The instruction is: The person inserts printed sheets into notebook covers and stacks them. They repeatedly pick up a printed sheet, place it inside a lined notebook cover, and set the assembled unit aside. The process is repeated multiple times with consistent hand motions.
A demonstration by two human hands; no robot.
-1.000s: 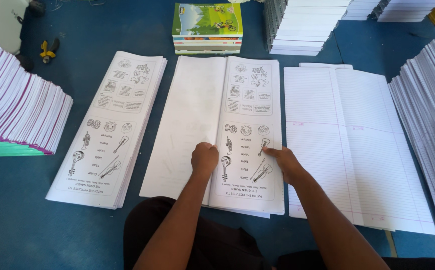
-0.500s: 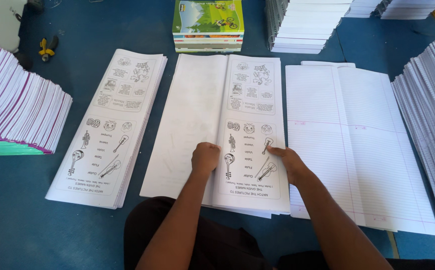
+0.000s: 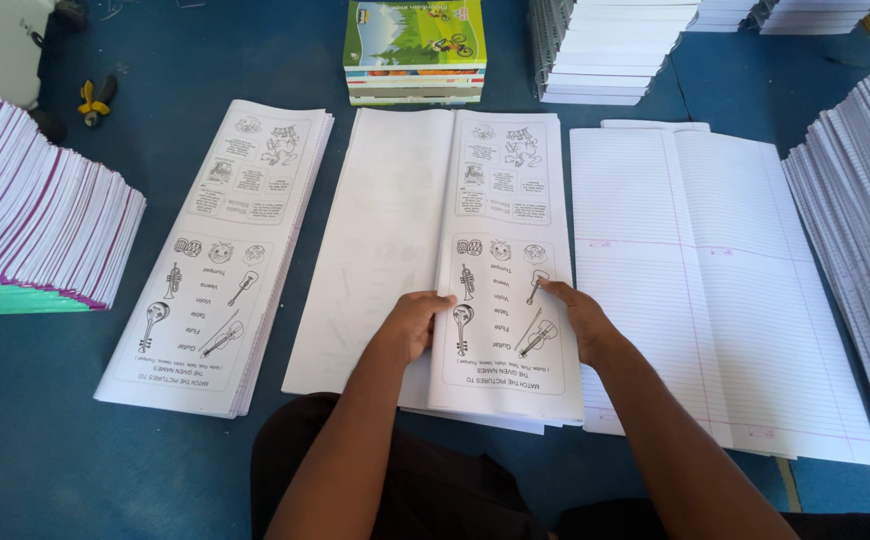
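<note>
A stack of large white printed sheets (image 3: pixel 500 200) lies in the middle of the blue floor, its right half showing drawings of musical instruments, its left half blank. My left hand (image 3: pixel 417 322) curls its fingers around the left edge of the printed half, at the middle fold, near the bottom. My right hand (image 3: pixel 573 318) rests flat on the same printed half at its right side, fingers pointing up and left.
A folded printed stack (image 3: pixel 225 250) lies to the left, a lined-paper stack (image 3: pixel 725 270) to the right. Fanned booklet piles sit at far left (image 3: pixel 25 230) and far right (image 3: pixel 855 200). Colourful books (image 3: pixel 415 40), a white stack (image 3: pixel 605 50) and yellow pliers (image 3: pixel 97 98) lie beyond.
Both hands have slid slightly down the printed sheet toward me; my left hand now curls around the sheet's left edge at the fold.
</note>
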